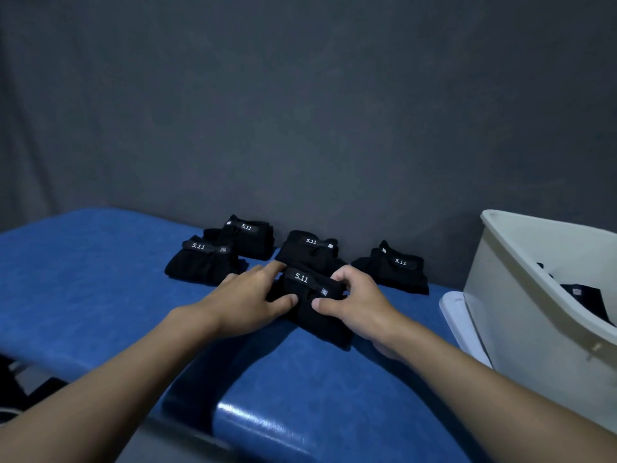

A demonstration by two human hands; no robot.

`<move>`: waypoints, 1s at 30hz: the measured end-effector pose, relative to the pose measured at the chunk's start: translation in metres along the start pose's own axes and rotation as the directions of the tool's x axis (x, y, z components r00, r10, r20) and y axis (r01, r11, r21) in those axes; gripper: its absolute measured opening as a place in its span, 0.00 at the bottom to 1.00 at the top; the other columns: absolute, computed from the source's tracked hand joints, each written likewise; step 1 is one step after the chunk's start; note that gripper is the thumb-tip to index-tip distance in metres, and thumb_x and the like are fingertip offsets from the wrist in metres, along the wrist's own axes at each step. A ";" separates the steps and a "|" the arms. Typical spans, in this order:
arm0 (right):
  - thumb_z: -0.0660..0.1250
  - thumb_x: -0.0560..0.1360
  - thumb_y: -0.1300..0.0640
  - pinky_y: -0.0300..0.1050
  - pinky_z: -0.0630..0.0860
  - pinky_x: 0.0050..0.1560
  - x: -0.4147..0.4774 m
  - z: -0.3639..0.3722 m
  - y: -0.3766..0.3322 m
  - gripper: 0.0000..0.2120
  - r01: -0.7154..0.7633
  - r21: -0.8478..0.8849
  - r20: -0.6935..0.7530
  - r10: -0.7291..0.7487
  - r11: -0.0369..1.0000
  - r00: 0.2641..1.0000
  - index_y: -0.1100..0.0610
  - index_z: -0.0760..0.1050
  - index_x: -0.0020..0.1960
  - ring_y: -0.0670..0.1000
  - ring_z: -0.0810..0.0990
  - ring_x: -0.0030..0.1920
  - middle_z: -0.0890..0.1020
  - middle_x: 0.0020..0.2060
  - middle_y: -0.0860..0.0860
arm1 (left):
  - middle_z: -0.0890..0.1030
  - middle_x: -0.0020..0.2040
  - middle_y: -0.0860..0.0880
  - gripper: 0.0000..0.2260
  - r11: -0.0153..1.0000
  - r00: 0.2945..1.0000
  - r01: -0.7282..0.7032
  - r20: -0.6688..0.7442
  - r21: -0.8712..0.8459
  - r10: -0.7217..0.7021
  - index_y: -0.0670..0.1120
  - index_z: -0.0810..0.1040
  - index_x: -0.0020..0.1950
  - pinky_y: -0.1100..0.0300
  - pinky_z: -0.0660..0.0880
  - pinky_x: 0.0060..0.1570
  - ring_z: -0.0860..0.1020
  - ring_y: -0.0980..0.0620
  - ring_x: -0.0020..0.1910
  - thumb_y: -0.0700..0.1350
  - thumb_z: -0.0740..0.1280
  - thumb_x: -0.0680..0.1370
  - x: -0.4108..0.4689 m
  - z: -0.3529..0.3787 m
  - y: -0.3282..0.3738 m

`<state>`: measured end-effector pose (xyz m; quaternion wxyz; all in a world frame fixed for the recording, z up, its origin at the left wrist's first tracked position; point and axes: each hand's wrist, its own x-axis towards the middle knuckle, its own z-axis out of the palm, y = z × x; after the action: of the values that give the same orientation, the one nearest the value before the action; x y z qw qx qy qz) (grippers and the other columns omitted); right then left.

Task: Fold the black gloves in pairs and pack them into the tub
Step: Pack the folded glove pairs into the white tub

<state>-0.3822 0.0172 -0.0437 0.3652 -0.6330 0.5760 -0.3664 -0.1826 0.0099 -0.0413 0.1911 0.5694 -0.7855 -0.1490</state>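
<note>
- Head view, nearest: two bare forearms reach in over the rounded front edge of the blue padded tabletop [100, 262].
- Left hand [248, 304] and right hand [359, 302] are both on one folded pair [310, 292], mid-tabletop, "5.11" strap facing up.
- Left: thumb on the near face, fingers [267, 270] fairly straight along the far-left edge, so that end is pinched between them.
- Right: fingers curled round the right end, thumb clamped on the front.
- Judgement: this pair's fold looks finished or close. The hands are either squaring it up or set to lift it; can't tell which.
- Just behind it is the centre bundle [310, 250]; touching or merely overlapped in view, can't tell.
- The right bundle [394, 267] sits apart. The left bundle [203, 262] is just in front of the far-left bundle [250, 237]. All four sit near the grey backdrop [300, 111].
- Right edge: white tub [521, 295], standing on what looks like its lid [455, 315]. Packed gloves [584, 295] lie inside; the wall hides the count.
- Progress: no loose unfolded gloves visible, so folding looks essentially done.
- Packing is partial: five pairs are still outside and need to go right into the tub.
</note>
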 end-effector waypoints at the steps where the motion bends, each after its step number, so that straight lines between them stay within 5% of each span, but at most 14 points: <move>1: 0.76 0.70 0.61 0.40 0.77 0.34 -0.002 -0.002 -0.002 0.13 0.006 0.011 -0.010 -0.006 1.000 1.000 0.55 0.71 0.44 0.47 0.79 0.36 0.80 0.40 0.50 | 0.77 0.58 0.55 0.22 0.999 1.000 0.007 0.008 -0.039 -0.007 0.57 0.66 0.71 0.50 0.69 0.66 0.77 0.52 0.58 0.60 0.65 0.78 0.001 0.001 0.000; 4: 0.75 0.70 0.62 0.43 0.77 0.34 -0.004 -0.007 -0.005 0.13 0.040 0.025 -0.045 -0.039 0.999 0.998 0.54 0.71 0.43 0.49 0.79 0.37 0.80 0.40 0.51 | 0.78 0.59 0.55 0.27 0.959 0.999 0.048 -0.001 -0.280 -0.050 0.57 0.69 0.69 0.52 0.75 0.62 0.80 0.56 0.56 0.64 0.68 0.73 0.004 0.001 0.001; 9: 0.75 0.70 0.62 0.50 0.79 0.38 -0.008 -0.021 -0.015 0.13 0.115 0.111 -0.116 -0.102 0.987 0.988 0.53 0.70 0.43 0.51 0.80 0.38 0.81 0.42 0.53 | 0.80 0.54 0.56 0.19 0.829 0.988 0.033 -0.105 -0.558 -0.110 0.53 0.73 0.64 0.61 0.78 0.52 0.80 0.60 0.53 0.54 0.72 0.75 0.008 -0.002 0.019; 15: 0.74 0.70 0.61 0.54 0.80 0.40 -0.022 -0.047 -0.033 0.13 0.226 0.125 -0.197 -0.199 0.966 0.960 0.52 0.69 0.42 0.51 0.79 0.39 0.81 0.41 0.55 | 0.82 0.57 0.42 0.20 0.491 0.970 -0.073 -0.175 -0.868 -0.167 0.47 0.73 0.65 0.55 0.82 0.43 0.84 0.48 0.49 0.40 0.74 0.75 0.009 -0.012 0.057; 17: 0.74 0.70 0.61 0.52 0.78 0.37 -0.028 -0.056 -0.038 0.14 0.252 0.111 -0.208 -0.226 0.961 0.952 0.50 0.69 0.41 0.50 0.78 0.37 0.80 0.39 0.52 | 0.83 0.54 0.41 0.20 0.393 0.959 -0.162 -0.237 -0.905 -0.152 0.48 0.74 0.64 0.52 0.82 0.41 0.84 0.46 0.48 0.36 0.73 0.75 0.006 -0.019 0.075; 20: 0.75 0.69 0.59 0.50 0.79 0.39 -0.040 -0.070 -0.049 0.14 0.296 0.078 -0.233 -0.271 0.952 0.934 0.51 0.69 0.41 0.48 0.78 0.36 0.80 0.38 0.51 | 0.83 0.52 0.41 0.18 0.378 0.933 -0.270 -0.337 -0.885 -0.123 0.50 0.76 0.62 0.38 0.82 0.45 0.83 0.39 0.51 0.35 0.72 0.75 0.002 -0.029 0.097; 25: 0.76 0.69 0.56 0.48 0.80 0.49 -0.068 -0.103 -0.076 0.18 0.376 0.042 -0.247 -0.355 0.926 0.902 0.48 0.68 0.51 0.51 0.81 0.51 0.77 0.52 0.48 | 0.84 0.51 0.44 0.19 0.337 0.911 -0.376 -0.411 -0.863 -0.036 0.51 0.77 0.62 0.44 0.82 0.45 0.84 0.39 0.51 0.35 0.73 0.74 0.000 -0.050 0.133; 30: 0.75 0.71 0.53 0.49 0.81 0.52 -0.086 -0.144 -0.097 0.22 0.435 0.132 -0.173 -0.411 0.891 0.895 0.46 0.68 0.59 0.50 0.83 0.52 0.77 0.57 0.51 | 0.83 0.54 0.40 0.21 0.310 0.922 -0.387 -0.372 -0.868 0.108 0.52 0.78 0.61 0.44 0.81 0.51 0.84 0.42 0.53 0.40 0.75 0.70 0.010 -0.072 0.168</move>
<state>-0.4706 0.1036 0.1056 0.2866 -0.6830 0.4157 -0.5278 -0.2919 0.0507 0.0995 0.5953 0.2442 -0.6085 -0.4644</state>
